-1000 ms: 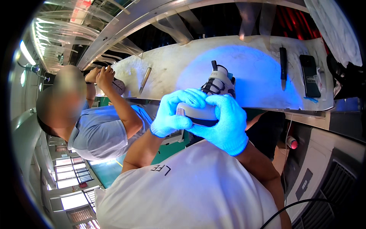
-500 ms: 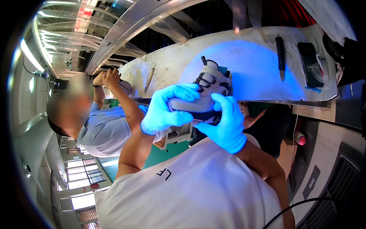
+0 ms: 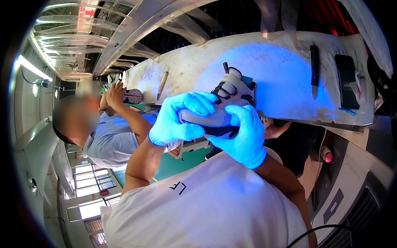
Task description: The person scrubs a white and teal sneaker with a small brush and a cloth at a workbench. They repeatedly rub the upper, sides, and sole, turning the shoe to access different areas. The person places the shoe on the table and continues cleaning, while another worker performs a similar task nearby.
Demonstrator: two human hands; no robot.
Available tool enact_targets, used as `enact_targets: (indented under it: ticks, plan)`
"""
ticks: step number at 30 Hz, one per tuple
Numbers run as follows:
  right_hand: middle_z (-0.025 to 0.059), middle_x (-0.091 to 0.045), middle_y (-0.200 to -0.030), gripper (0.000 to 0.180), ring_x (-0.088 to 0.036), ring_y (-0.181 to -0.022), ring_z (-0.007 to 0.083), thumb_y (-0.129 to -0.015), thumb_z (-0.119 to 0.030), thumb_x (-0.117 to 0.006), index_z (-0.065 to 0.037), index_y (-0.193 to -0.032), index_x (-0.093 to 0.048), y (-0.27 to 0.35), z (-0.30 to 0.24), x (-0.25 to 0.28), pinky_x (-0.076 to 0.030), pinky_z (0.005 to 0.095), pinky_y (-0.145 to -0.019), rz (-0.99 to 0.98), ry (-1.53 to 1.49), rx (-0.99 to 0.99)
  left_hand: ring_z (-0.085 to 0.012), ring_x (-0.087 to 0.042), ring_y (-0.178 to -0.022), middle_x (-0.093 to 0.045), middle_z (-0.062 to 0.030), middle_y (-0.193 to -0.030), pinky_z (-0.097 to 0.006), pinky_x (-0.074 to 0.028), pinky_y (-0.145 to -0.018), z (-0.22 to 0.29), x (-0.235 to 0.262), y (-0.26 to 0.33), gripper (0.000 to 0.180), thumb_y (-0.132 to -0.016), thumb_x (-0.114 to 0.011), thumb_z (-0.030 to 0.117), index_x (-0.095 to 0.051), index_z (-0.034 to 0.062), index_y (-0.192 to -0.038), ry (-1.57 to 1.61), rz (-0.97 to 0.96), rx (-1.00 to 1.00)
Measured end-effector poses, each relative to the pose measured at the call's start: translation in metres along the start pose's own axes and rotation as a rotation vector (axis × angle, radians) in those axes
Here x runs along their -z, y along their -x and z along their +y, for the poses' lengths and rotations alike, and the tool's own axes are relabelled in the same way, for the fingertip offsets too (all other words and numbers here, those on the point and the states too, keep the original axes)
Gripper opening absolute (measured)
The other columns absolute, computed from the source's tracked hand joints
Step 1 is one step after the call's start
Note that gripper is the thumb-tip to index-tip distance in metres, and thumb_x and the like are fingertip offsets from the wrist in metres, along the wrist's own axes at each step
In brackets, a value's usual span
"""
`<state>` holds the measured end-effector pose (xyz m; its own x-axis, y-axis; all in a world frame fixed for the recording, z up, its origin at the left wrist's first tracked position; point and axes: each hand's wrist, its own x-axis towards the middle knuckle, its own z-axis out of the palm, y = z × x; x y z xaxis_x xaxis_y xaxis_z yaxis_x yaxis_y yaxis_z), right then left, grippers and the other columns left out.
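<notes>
A light grey and black sneaker [image 3: 236, 91] is held between my two hands at the near edge of the workbench, its toe toward me. My left hand [image 3: 177, 118], in a white knit glove lit blue, wraps the toe's left side, thumb below and fingers on top. My right hand [image 3: 245, 134], gloved alike, grips the right side of the forefoot with fingers on the upper and thumb at the sole. Dark laces and a pull loop show at the shoe's far end. Part of the sole is hidden by my gloves.
The bench [image 3: 182, 62] carries a black-handled knife [image 3: 314, 70] and a black phone [image 3: 346, 78] at right, and a second knife [image 3: 162, 85] at left. A co-worker [image 3: 115, 138] at left handles another shoe [image 3: 133, 96]. A transparent curtain strip [image 3: 184, 31] hangs behind the bench.
My grip on the sneaker stays, with my hands and the toe shifted slightly. The bench items sit a little farther right in view. The co-worker's shoe has turned, showing its sole.
</notes>
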<state>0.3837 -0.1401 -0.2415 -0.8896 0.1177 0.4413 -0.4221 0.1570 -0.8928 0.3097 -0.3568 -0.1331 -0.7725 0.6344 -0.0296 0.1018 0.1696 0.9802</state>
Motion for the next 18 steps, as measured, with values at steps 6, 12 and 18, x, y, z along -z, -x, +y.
enact_targets:
  ticks: [6, 12, 18]
  plan:
    - [0.0144, -0.064, -0.108, 0.083, -0.067, -0.104, 0.0386, -0.067, -0.030, -0.106, -0.009, -0.133, -0.061, -0.018, 0.009, -0.005, -0.058, 0.0500, -0.082, -0.076, -0.021, 0.040, -0.0365, -0.068, -0.135, -0.078, -0.0179, -0.126, -0.051, -0.052, -0.117, 0.042, -0.011, -0.013, 0.053, -0.068, -0.106, 0.009, -0.076, 0.0018, -0.112, -0.382, 0.052, 0.151]
    - [0.0148, -0.062, -0.116, 0.086, -0.065, -0.110, 0.0399, -0.073, -0.035, -0.103, -0.008, -0.142, -0.059, -0.015, 0.008, -0.015, -0.060, 0.0505, -0.085, -0.054, 0.067, 0.013, -0.0335, -0.072, -0.129, -0.078, -0.0167, -0.126, -0.047, -0.056, -0.112, 0.032, 0.004, -0.014, 0.049, -0.070, -0.105, 0.010, -0.077, 0.0015, -0.109, -0.332, 0.122, 0.278]
    - [0.0139, -0.067, -0.115, 0.085, -0.069, -0.096, 0.0303, -0.076, -0.032, -0.104, -0.006, -0.144, -0.060, 0.006, 0.030, -0.003, -0.060, 0.0426, -0.080, -0.071, 0.003, -0.013, -0.0313, -0.075, -0.123, -0.079, -0.0159, -0.123, -0.046, -0.056, -0.112, 0.021, 0.020, -0.016, 0.049, -0.069, -0.107, 0.011, -0.075, 0.0015, -0.106, -0.367, 0.045, 0.135]
